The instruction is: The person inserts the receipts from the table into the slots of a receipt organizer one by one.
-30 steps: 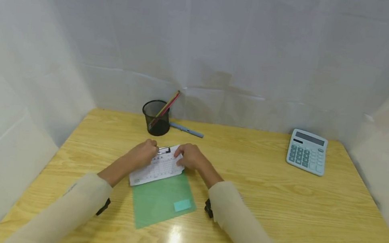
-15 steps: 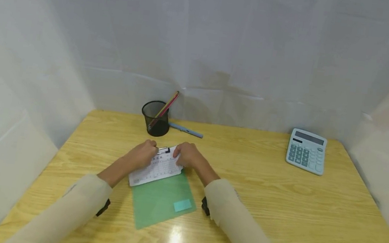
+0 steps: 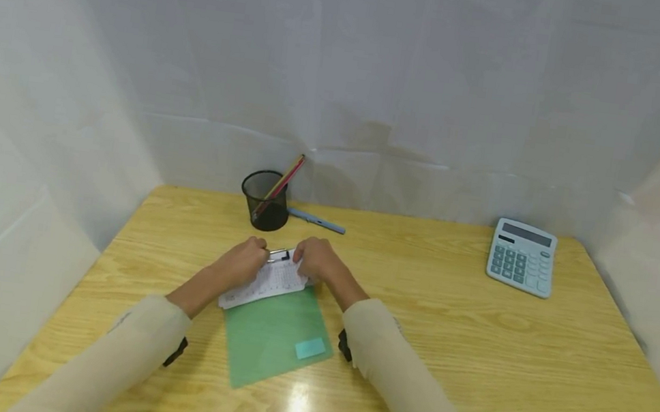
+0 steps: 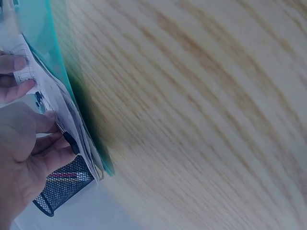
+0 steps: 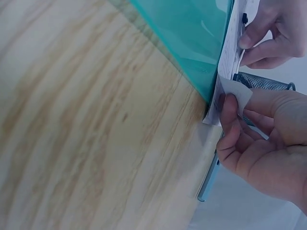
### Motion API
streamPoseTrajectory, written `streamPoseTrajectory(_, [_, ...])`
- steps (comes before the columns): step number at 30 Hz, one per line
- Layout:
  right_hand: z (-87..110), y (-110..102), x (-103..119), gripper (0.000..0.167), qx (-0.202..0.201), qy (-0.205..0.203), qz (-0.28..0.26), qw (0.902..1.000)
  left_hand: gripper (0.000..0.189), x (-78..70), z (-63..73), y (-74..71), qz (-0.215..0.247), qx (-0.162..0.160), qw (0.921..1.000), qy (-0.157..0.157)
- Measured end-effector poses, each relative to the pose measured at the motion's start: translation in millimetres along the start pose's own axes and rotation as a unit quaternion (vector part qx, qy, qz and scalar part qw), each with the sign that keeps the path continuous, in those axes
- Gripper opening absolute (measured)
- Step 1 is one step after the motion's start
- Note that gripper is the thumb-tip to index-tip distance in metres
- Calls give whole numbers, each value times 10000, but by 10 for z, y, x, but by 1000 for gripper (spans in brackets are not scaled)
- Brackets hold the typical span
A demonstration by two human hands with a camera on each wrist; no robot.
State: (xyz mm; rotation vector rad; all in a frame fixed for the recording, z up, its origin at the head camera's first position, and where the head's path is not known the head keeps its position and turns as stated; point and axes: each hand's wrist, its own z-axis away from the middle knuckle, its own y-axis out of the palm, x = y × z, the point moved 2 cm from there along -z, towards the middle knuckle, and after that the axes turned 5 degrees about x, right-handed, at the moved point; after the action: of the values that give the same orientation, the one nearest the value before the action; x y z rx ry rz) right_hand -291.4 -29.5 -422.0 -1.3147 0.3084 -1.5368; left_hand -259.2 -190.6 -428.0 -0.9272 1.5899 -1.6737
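Printed white paper sheets lie across the top of a green plastic folder. My left hand pinches the metal clip, which has black ends, at the top edge of the sheets. In the left wrist view its fingers and thumb close around that clip. With thumb and fingers my right hand grips the right edge of the sheets. The right wrist view has a sheet corner curling up between the right fingers, while the other sheets stay against the folder.
A black mesh pen cup with pencils stands just beyond the left hand. Beside it lies a blue pen. A light blue calculator sits at the back right of the wooden table. Pale sheeting surrounds the back and sides.
My right hand has shifted slightly left and away from me, and the lower edge of the paper has lifted and bent back over the folder. The left hand has stayed at the clip.
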Motion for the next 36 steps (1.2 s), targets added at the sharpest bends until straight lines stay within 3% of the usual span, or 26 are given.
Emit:
streamPoseTrajectory(13, [4,-23,-32,29,-183,-6,-22,9998,11,-36,-14,-2,10,5,10000,-17])
streamPoseTrajectory(19, [-7,-35,-124,27,-362,-81,480,9982,11,-43,-28,35,0,-258,9997,-22])
streamPoseTrajectory(25, [114,-122,-235,22,-563,-247,578,9964,11,-44,-87,29,-9,-580,9982,144])
streamPoseTrajectory(30, [373,-205,-408,19,-674,-591,462,9949,9,-3,-166,9,428,-561,9973,218])
streamPoseTrajectory(33, [525,-224,-551,19,-711,-677,443,9942,14,24,-190,-5,909,-314,9953,80])
streamPoseTrajectory(36, [642,-244,-711,22,-691,-663,440,9944,18,31,-186,-30,1308,-278,9910,-22])
